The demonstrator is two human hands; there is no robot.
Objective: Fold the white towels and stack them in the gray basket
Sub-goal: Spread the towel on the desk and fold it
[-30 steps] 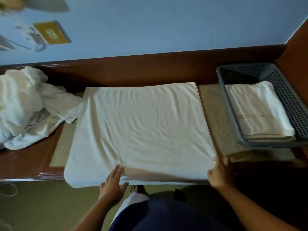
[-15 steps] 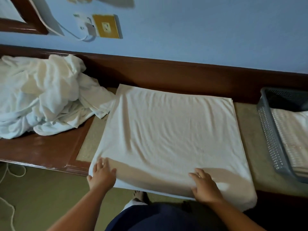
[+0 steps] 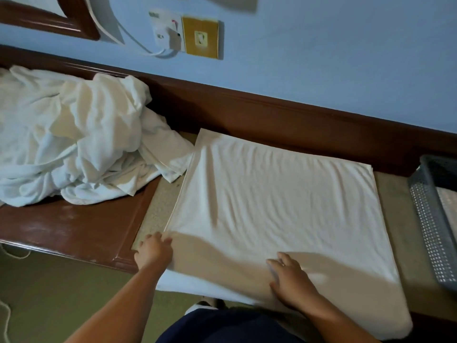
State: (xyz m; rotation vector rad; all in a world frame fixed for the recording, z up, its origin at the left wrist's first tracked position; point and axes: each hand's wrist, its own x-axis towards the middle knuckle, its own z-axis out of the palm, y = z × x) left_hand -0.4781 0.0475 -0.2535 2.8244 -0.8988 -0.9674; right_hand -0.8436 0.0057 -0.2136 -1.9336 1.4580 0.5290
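**Entry: white towel, part-folded, on the surface**

- Towel (image 3: pixel 284 206): lies flat in layers as a rough square on the surface (image 3: pixel 74 231), with its near edge overhanging.
- Left hand (image 3: pixel 153 251): fingers bent at the near left corner. I cannot tell whether they pinch or only press.
- Right hand (image 3: pixel 289 280): spread flat, pressing the near edge.
- Step, as judged: smoothing between folds. The next move calls for a grip on one side, carried across to meet the opposite edge squarely.
- Unfolded pile (image 3: pixel 74 139): heaped at far left, touching the towel's corner.
- Gray basket (image 3: pixel 430 231): at the right edge, with pale cloth inside.
- Room: blue wall (image 3: pixel 321 58), brass switch plate (image 3: pixel 200 37), olive floor (image 3: pixel 61 293).
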